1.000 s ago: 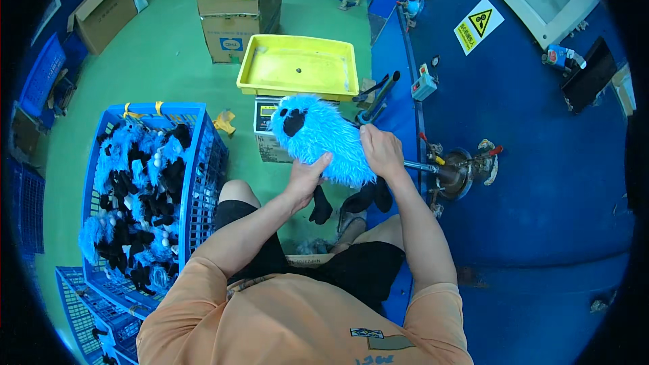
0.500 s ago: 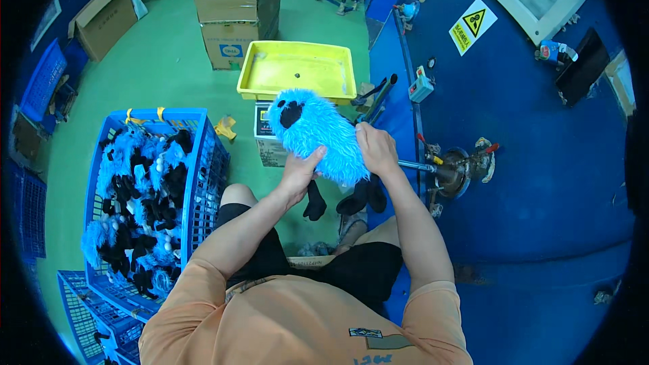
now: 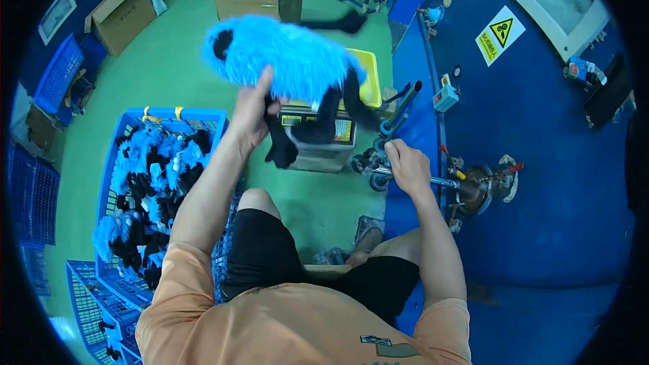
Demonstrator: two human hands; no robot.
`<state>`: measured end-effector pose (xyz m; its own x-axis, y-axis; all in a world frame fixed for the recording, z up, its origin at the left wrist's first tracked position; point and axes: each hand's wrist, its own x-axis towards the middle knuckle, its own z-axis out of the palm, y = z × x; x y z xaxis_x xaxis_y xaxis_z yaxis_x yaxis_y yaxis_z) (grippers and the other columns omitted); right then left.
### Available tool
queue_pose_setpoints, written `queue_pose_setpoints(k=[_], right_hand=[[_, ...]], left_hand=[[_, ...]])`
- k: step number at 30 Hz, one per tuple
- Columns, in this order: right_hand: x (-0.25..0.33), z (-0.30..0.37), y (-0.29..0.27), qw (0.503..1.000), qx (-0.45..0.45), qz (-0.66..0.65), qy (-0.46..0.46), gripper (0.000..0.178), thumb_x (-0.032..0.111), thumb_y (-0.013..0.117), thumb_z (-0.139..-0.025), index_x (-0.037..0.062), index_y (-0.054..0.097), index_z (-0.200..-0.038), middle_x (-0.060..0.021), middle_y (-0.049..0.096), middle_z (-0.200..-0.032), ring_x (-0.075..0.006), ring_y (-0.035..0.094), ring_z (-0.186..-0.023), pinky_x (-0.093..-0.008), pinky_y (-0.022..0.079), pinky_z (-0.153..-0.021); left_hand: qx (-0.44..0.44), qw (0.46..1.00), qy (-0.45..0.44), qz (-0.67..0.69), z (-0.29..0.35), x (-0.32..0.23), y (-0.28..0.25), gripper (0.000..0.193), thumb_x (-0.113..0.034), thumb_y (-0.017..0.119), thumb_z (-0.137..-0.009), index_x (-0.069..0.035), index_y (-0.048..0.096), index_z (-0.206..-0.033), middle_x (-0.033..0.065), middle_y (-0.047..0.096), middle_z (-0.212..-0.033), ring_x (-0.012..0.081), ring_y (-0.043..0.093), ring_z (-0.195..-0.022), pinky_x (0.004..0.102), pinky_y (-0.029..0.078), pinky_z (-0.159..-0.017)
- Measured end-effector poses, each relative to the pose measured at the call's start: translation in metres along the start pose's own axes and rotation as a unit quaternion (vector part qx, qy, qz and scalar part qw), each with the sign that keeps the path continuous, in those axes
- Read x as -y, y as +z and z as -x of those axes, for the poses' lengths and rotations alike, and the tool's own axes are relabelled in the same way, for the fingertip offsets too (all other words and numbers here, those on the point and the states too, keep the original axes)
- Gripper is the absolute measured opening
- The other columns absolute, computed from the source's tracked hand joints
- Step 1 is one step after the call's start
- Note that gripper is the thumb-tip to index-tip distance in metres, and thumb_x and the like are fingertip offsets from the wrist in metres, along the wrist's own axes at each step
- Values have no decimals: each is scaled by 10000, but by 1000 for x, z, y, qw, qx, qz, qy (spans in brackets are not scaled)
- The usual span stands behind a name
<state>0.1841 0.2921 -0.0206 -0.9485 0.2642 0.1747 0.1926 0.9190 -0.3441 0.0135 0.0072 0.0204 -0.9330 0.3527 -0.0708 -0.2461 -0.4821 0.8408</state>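
A fluffy blue plush toy (image 3: 284, 54) with dangling black limbs is up in front of me, off to the left. My left hand (image 3: 255, 105) is closed on its underside near the head end, where a black patch shows. The toy's edges are smeared by motion. My right hand (image 3: 408, 169) is curled over the metal tube (image 3: 443, 182) that sticks out of the blue machine wall; the tube shows on both sides of the fist. Fingertips on that hand are hidden. Round fittings (image 3: 376, 164) sit by the tube's free end.
On my left stands a blue plastic basket (image 3: 220, 122) heaped with blue and black plush pieces. A scale (image 3: 321, 152) and a yellow tray (image 3: 370, 74) are beyond, partly behind the toy. Cardboard boxes (image 3: 260, 1) stand farther back. The blue machine (image 3: 541, 196) fills the right side.
My left hand has carried the plush toy up and left, away from the tube. My right hand has let go of the toy and now closes at the tube. The view has shifted slightly.
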Motion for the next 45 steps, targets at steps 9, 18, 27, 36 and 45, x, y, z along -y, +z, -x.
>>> queue_pose_setpoints(k=[9, 18, 27, 36, 45], right_hand=[[3, -2, 1, 999, -27, 37, 19, 369, 407, 527, -979, 79, 665, -879, -125, 705, -740, -388, 650, -652, -481, 489, -615], [9, 1, -6, 998, 15, 44, 34, 398, 429, 491, -990, 81, 679, -944, -136, 710, -766, -403, 656, -722, -488, 501, -676], [7, -2, -5, 996, 37, 77, 41, 434, 429, 478, -997, 53, 643, -855, -183, 695, -744, -421, 647, -682, -515, 499, -643], [8, -3, -4, 997, 8, 67, 44, 411, 424, 495, -984, 59, 638, -860, -172, 680, -718, -429, 627, -663, -512, 484, -627], [5, -4, 1, 996, -7, 65, 55, 379, 405, 524, -970, 63, 639, -854, -149, 671, -690, -422, 620, -639, -498, 479, -603]], left_hand=[[26, 998, 39, -32, -38, 7, 48, 348, -334, 626, -986, -31, 564, -1144, 91, 640, -884, 105, 563, -633, 185, 396, -508], [11, 991, 68, -116, 27, 59, 50, 347, -322, 623, -980, -20, 588, -1148, 84, 647, -902, 110, 570, -696, 208, 422, -578], [-31, 976, 63, -205, 91, 92, -36, 348, -309, 620, -975, -10, 613, -1153, 78, 654, -919, 114, 577, -759, 230, 449, -648], [-101, 957, 35, -268, -21, 80, -91, 352, -296, 617, -970, 0, 638, -1157, 71, 661, -937, 118, 584, -822, 253, 475, -718], [-87, 940, 27, -328, -77, 96, -59, 337, -317, 613, -967, -13, 669, -1100, 71, 666, -922, 123, 591, -819, 253, 475, -742]])
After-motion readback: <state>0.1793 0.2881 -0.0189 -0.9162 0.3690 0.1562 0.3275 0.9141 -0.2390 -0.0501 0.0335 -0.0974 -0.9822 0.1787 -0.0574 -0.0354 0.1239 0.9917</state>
